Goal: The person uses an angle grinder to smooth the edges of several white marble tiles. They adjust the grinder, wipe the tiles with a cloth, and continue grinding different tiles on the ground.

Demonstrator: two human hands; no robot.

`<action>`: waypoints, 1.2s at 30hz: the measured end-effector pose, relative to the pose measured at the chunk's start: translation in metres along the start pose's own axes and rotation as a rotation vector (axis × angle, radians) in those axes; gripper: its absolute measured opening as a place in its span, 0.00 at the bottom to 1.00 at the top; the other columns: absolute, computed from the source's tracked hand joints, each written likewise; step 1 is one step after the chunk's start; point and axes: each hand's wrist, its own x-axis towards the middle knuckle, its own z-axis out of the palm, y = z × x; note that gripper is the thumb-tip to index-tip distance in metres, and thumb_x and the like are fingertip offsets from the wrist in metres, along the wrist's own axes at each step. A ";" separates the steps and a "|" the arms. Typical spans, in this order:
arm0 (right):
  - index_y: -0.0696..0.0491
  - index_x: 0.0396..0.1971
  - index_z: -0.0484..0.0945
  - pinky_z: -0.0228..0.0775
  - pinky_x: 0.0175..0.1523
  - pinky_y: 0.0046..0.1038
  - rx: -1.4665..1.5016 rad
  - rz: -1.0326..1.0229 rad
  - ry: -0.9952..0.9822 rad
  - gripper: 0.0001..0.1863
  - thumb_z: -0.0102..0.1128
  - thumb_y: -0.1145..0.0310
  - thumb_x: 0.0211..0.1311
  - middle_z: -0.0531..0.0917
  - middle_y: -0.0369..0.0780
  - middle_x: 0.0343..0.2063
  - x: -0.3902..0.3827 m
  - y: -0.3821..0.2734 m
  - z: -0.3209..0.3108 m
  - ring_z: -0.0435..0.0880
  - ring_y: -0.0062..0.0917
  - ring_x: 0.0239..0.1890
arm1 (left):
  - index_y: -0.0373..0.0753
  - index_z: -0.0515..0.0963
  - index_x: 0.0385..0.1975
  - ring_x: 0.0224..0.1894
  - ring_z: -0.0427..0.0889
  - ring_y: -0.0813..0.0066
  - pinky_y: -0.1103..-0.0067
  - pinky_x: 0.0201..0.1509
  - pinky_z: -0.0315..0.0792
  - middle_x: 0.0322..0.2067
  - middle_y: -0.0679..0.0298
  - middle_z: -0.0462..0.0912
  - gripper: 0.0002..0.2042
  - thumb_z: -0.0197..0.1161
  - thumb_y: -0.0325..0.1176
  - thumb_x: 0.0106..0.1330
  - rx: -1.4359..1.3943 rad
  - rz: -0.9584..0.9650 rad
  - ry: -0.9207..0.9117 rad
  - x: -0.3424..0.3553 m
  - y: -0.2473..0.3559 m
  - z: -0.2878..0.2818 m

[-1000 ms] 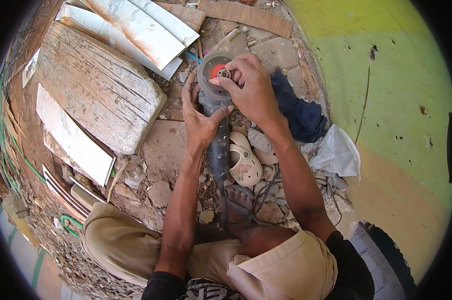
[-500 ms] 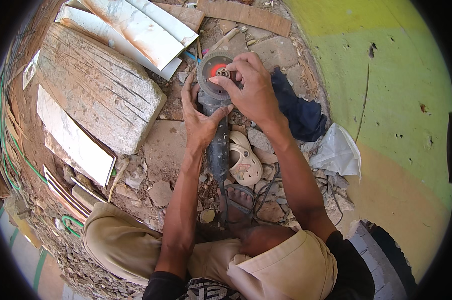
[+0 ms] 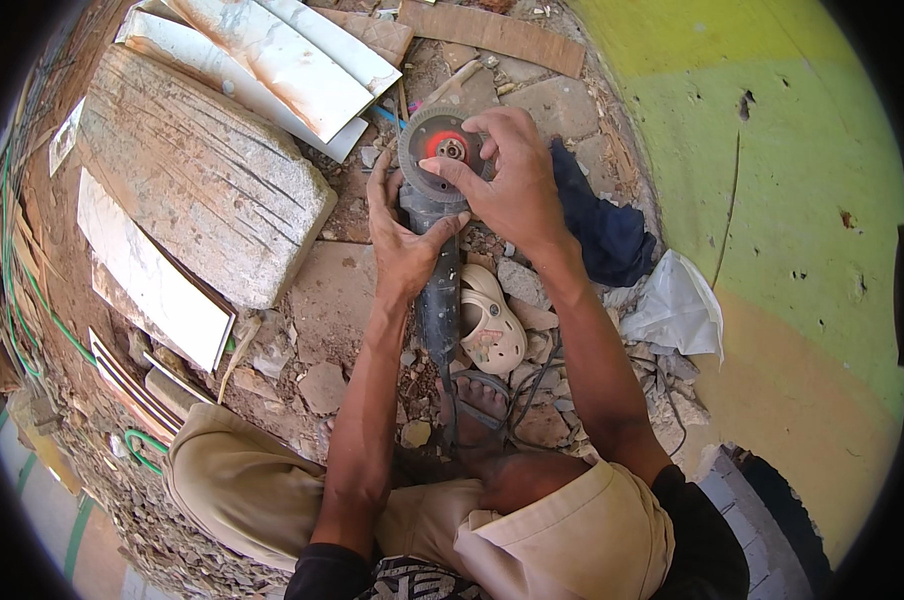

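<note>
A dark angle grinder [image 3: 438,305] stands out in front of me, its body pointing toward me and its toothed cutting disc [image 3: 419,178] facing up. The disc has a red centre with a metal flange nut [image 3: 452,149] on it. My left hand [image 3: 409,250] is wrapped round the grinder's head, thumb across the body and fingers along the left side, partly hidden by the disc. Over the disc's right side, my right hand [image 3: 515,180] is curved with thumb and forefinger apart on either side of the nut. The nut shows between them, not visibly gripped.
A scored concrete slab [image 3: 202,180] lies at left, with white metal sheets [image 3: 272,70] beyond it. A cream clog [image 3: 492,325] and the grinder's black cable [image 3: 517,410] lie among rubble below. Dark blue cloth [image 3: 607,235] and a white plastic bag [image 3: 677,305] sit beside the green wall [image 3: 772,180].
My right forefinger has lifted slightly away from the nut, widening the gap to the thumb. The left hand keeps its hold on the grinder. The whole view has shifted slightly.
</note>
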 end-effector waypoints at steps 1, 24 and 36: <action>0.58 0.43 0.84 0.72 0.39 0.25 0.008 0.003 0.004 0.19 0.78 0.66 0.55 0.79 0.37 0.42 0.000 -0.003 -0.002 0.76 0.23 0.34 | 0.35 0.53 0.73 0.60 0.78 0.59 0.69 0.66 0.72 0.58 0.46 0.75 0.53 0.80 0.23 0.45 -0.002 0.010 0.000 0.000 0.000 0.000; 0.58 0.36 0.83 0.76 0.54 0.37 -0.007 0.031 -0.048 0.13 0.68 0.74 0.46 0.78 0.50 0.47 -0.006 0.003 -0.013 0.82 0.43 0.48 | 0.36 0.52 0.74 0.62 0.77 0.59 0.68 0.70 0.69 0.60 0.46 0.75 0.54 0.81 0.23 0.45 -0.036 0.015 -0.006 -0.001 0.002 0.002; 0.57 0.42 0.87 0.74 0.55 0.33 0.025 -0.041 -0.087 0.12 0.72 0.73 0.58 0.80 0.43 0.49 -0.004 0.017 -0.004 0.81 0.34 0.49 | 0.34 0.53 0.74 0.61 0.77 0.58 0.68 0.68 0.70 0.58 0.45 0.75 0.55 0.83 0.26 0.44 0.031 0.041 -0.007 0.000 -0.002 0.001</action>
